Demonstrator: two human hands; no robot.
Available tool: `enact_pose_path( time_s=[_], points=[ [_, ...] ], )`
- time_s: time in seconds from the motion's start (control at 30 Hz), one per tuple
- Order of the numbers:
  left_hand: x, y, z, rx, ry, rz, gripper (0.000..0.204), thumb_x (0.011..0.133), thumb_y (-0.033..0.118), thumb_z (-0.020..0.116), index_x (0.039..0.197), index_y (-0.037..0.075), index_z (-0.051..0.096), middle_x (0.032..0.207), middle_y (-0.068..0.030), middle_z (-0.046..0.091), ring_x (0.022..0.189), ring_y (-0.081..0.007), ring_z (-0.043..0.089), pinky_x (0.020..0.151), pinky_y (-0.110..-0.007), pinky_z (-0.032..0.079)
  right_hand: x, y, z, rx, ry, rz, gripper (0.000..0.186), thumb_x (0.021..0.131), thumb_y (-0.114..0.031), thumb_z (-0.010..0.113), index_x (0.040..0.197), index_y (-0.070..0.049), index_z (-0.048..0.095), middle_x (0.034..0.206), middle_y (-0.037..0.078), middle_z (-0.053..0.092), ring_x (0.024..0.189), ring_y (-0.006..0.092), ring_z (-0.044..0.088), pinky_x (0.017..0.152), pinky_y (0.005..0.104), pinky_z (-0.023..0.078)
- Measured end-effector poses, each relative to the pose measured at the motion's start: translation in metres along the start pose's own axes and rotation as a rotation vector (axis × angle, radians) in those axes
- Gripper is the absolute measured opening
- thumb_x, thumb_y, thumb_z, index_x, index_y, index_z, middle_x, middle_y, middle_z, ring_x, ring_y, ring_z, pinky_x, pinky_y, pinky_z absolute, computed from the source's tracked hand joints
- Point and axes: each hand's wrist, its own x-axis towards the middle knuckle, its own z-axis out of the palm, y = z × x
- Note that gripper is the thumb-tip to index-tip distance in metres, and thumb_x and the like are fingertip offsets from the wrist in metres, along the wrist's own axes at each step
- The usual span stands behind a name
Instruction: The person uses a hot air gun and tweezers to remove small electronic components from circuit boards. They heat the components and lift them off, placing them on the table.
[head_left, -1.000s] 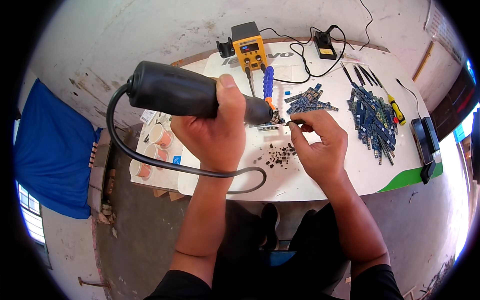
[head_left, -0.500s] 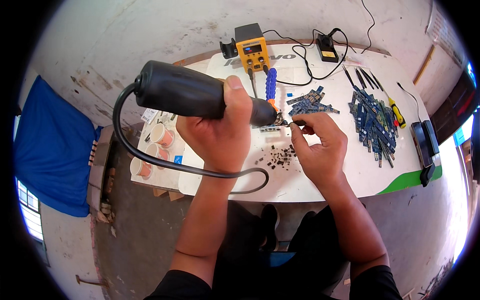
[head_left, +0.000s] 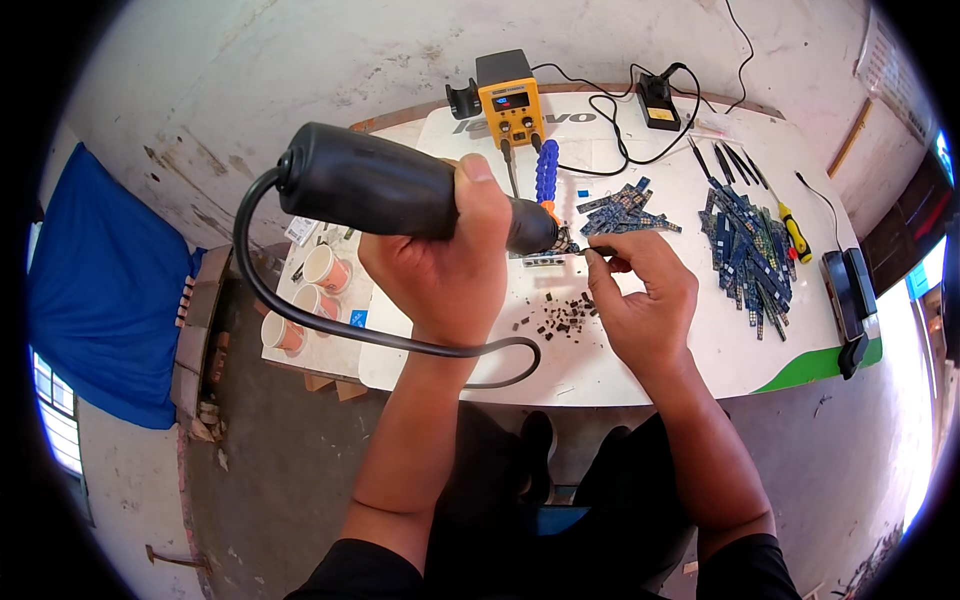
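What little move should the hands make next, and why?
Maybe ease the right hand back slightly: the left hand grips the black tool, whose front end is close to the right hand and might be hot.

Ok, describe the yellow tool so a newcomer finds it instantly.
On the white table, find the large pile of circuit-board strips at the right. The yellow tool lies along that pile's right edge. Unlike the slim dark tools nearby, it is thick-handled, bright yellow and black.
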Motion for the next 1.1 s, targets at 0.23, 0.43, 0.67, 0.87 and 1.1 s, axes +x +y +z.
enact_pose_path(
  time_s=[0.23,0.43,0.67,0.87,1.1],
  points=[
    [0.006,-0.005,-0.008,0.017,0.068,-0.008,0.017,0.087,0.010,0.074,0.080,-0.002,0.065,0.074,-0.0036,0.069,0.068,-0.0089,0.063,0.065,-0.025,0.051,-0.004,0.004,-0.012,0.122,-0.030,0.117,0.016,0.082,0.004,0.075,0.097,-0.001,0.073,0.086,0.007,0.071,0.073,0.0139,0.064,0.069,0.0271,0.053],
    [0.016,-0.016,-0.015,0.059,0.134,0.036,0.022,0.090,0.017,0.072,0.086,-0.004,0.067,0.078,-0.0050,0.069,0.072,-0.0111,0.064,0.068,-0.026,0.051,-0.007,0.013,-0.023,0.053,-0.173,0.296,0.014,0.083,0.000,0.075,0.096,0.000,0.074,0.082,0.005,0.070,0.071,0.0103,0.061,0.069,0.0238,0.050],
    [0.032,-0.042,-0.031,0.042,0.071,0.181,0.017,0.091,0.012,0.071,0.095,-0.004,0.066,0.091,-0.0060,0.068,0.083,-0.0119,0.060,0.078,-0.026,0.050,-0.011,0.037,-0.020,0.084,-0.240,0.611,0.015,0.086,-0.007,0.075,0.098,0.001,0.075,0.077,0.002,0.070,0.068,0.0065,0.059,0.066,0.0233,0.050],
    [0.052,-0.079,-0.039,0.169,-0.189,0.243,0.030,0.086,0.006,0.081,0.108,-0.002,0.063,0.105,-0.0104,0.065,0.089,-0.0194,0.063,0.082,-0.031,0.052,-0.008,0.049,-0.024,0.106,-0.184,0.638,0.015,0.086,-0.008,0.074,0.098,0.001,0.074,0.078,0.002,0.070,0.069,0.0071,0.060,0.066,0.0237,0.049],
    [0.094,-0.166,-0.043,0.419,-0.431,0.513,0.048,0.076,-0.001,0.084,0.120,0.007,0.067,0.116,-0.0145,0.063,0.104,-0.0303,0.064,0.091,-0.037,0.052,-0.004,0.046,-0.027,0.102,-0.098,0.649,0.014,0.087,-0.007,0.074,0.098,0.001,0.073,0.079,0.002,0.070,0.070,0.0073,0.060,0.066,0.0242,0.049]
  ],
)
